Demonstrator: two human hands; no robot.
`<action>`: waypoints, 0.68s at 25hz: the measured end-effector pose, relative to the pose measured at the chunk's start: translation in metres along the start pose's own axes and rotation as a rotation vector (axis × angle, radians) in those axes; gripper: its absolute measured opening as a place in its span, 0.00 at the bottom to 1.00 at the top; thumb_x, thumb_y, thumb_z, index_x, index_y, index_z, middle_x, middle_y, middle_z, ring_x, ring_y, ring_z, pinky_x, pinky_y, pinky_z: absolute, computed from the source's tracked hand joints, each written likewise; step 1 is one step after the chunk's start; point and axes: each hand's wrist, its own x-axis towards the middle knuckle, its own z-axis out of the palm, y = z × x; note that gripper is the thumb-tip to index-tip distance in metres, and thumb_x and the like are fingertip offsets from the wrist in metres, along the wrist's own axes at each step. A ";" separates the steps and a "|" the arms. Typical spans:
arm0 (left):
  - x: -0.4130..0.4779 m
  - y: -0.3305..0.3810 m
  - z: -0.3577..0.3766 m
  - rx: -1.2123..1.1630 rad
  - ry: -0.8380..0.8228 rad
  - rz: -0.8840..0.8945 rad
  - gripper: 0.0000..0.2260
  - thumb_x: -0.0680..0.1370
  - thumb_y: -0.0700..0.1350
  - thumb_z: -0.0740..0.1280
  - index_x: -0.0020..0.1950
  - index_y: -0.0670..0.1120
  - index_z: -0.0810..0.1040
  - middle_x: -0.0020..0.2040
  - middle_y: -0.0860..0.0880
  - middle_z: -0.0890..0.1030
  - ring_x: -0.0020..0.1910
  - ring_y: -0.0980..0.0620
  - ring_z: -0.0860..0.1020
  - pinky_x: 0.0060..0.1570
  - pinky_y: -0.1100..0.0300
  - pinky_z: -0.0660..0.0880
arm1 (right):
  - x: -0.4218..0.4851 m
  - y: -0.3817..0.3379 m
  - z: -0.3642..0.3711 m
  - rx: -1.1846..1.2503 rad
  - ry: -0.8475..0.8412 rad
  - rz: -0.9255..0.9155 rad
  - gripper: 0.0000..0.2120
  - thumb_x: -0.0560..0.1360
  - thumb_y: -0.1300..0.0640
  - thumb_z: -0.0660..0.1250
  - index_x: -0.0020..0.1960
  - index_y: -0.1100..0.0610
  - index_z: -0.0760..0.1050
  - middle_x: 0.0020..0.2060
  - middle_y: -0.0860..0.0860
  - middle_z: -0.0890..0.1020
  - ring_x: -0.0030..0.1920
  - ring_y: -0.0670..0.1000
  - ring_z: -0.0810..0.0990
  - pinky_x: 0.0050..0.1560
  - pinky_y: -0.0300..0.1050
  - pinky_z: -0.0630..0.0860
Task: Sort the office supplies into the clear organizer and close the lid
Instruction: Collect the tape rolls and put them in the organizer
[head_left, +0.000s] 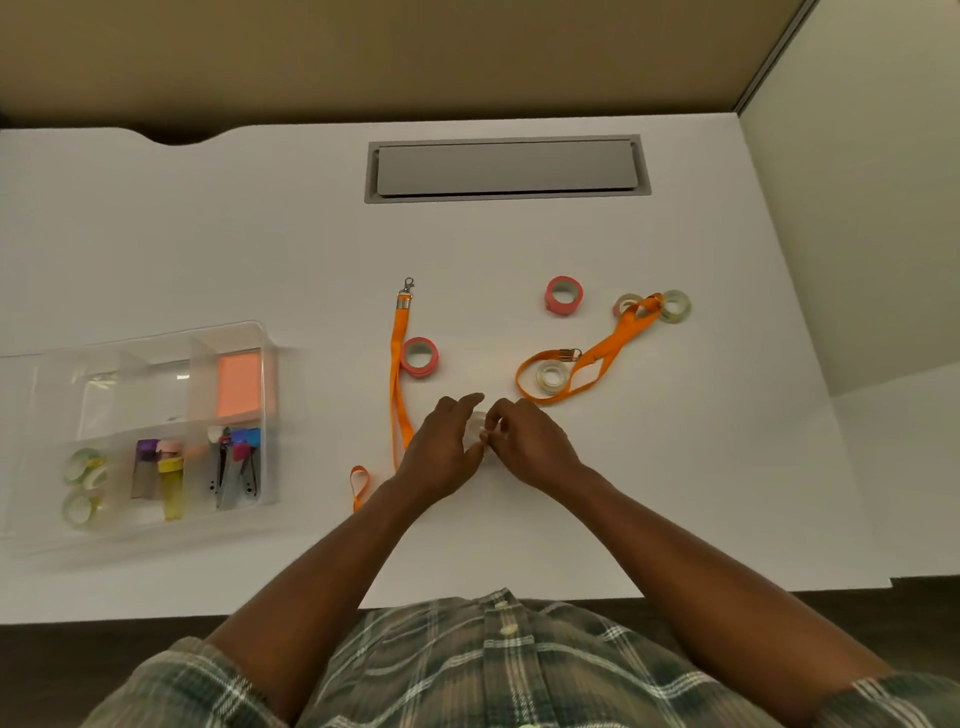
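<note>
Both hands on one small clear roll, mid-sort.

My left hand (441, 457) and right hand (535, 447) meet at the middle of the desk (208, 234), fingers curled in narrow, pinching a clear tape roll (475, 423) between them. At 11 o'clock from them an orange strap (399, 384) lies beside a pink tape roll (418, 356). At 2 o'clock a second strap (597, 361) loops around another clear roll (551, 376). The organizer (228, 330) sits well apart at 9 o'clock, not yet closed, with its near-left compartment holding stored rolls (83, 467). I judge this the pickup step. Next I need to carry this roll left and drop it in with those.
</note>
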 end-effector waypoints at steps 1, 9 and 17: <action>0.003 0.004 0.003 0.020 -0.017 0.021 0.22 0.78 0.46 0.68 0.72 0.48 0.70 0.60 0.44 0.75 0.55 0.46 0.76 0.54 0.51 0.76 | -0.001 0.002 -0.004 0.059 -0.024 0.022 0.07 0.78 0.50 0.67 0.53 0.52 0.76 0.46 0.51 0.79 0.44 0.50 0.78 0.44 0.49 0.76; 0.016 0.012 0.020 0.064 0.041 -0.004 0.07 0.78 0.47 0.68 0.52 0.46 0.79 0.46 0.49 0.75 0.41 0.52 0.72 0.38 0.59 0.67 | 0.002 0.026 -0.035 0.042 0.164 0.089 0.11 0.79 0.47 0.64 0.58 0.51 0.75 0.48 0.50 0.84 0.48 0.51 0.82 0.46 0.47 0.77; 0.003 0.006 0.010 -0.005 0.029 -0.051 0.04 0.76 0.47 0.70 0.48 0.48 0.79 0.45 0.50 0.76 0.41 0.51 0.75 0.41 0.54 0.74 | 0.019 0.038 -0.033 -0.367 0.086 0.155 0.17 0.79 0.53 0.61 0.67 0.55 0.69 0.52 0.57 0.80 0.52 0.59 0.81 0.47 0.50 0.76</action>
